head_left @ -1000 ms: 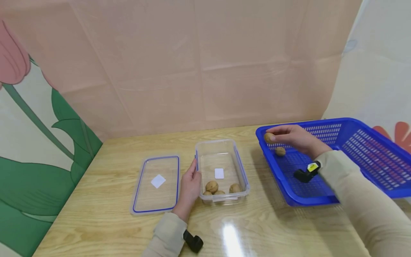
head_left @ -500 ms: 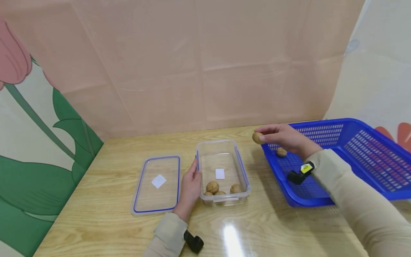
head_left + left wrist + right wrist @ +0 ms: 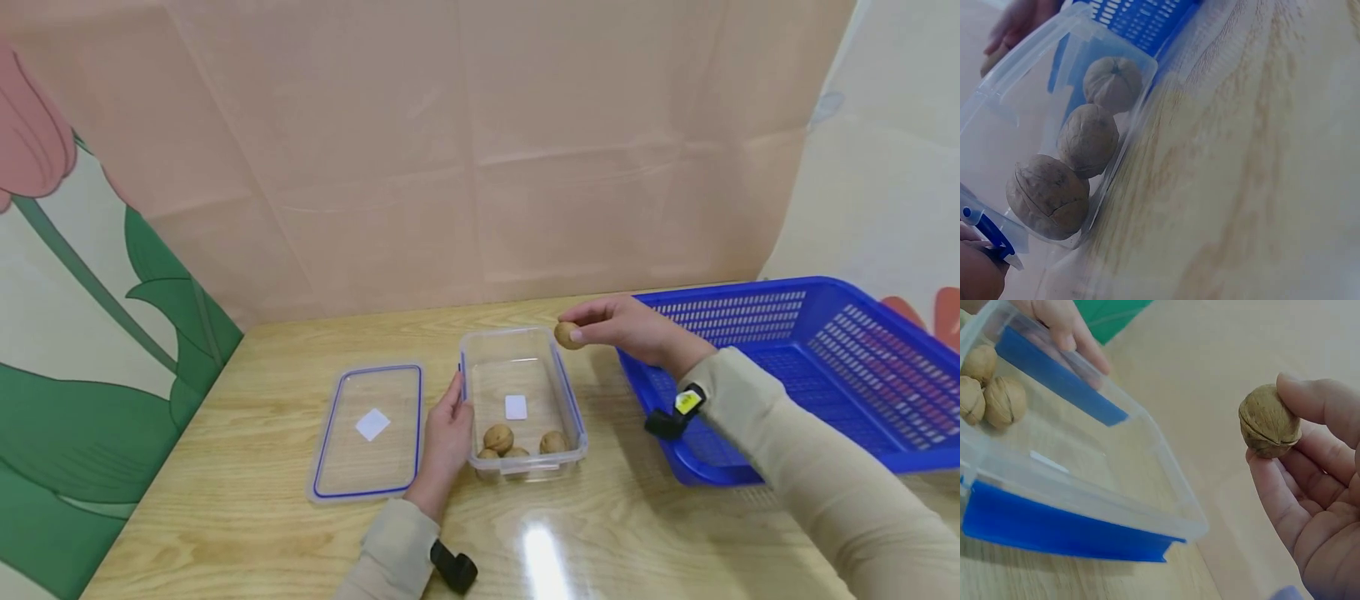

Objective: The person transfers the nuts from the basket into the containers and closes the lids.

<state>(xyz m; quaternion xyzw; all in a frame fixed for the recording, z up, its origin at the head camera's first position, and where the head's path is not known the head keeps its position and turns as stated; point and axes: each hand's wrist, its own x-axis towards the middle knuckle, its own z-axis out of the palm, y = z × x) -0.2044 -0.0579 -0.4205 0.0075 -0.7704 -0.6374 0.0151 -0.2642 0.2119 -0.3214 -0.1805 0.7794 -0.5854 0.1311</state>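
Observation:
My right hand (image 3: 630, 329) pinches a walnut (image 3: 567, 335) between thumb and fingertips. It hangs just beyond the right rim of a clear plastic food container (image 3: 525, 367). In the right wrist view, the same walnut (image 3: 1269, 422) shows its seam, apart from the container. Along the container's left wall lies my left hand (image 3: 447, 433), its fingers fairly straight against the side by a blue latch (image 3: 988, 231). Several walnuts (image 3: 498, 437) rest inside at the container's near end. A flat white label or packet (image 3: 515, 407) lies in the middle of its base.
To the left on the wooden table (image 3: 247, 467) lies a clear lid (image 3: 352, 467) with a blue seal and a white square. A blue perforated basket (image 3: 795, 375) stands at the right, partly behind my right forearm. A pinkish sheet (image 3: 450, 167) hangs behind the table.
My right hand has carried the walnut leftward, out over the basket's edge to beside the container. My left hand and the container have stayed in place.

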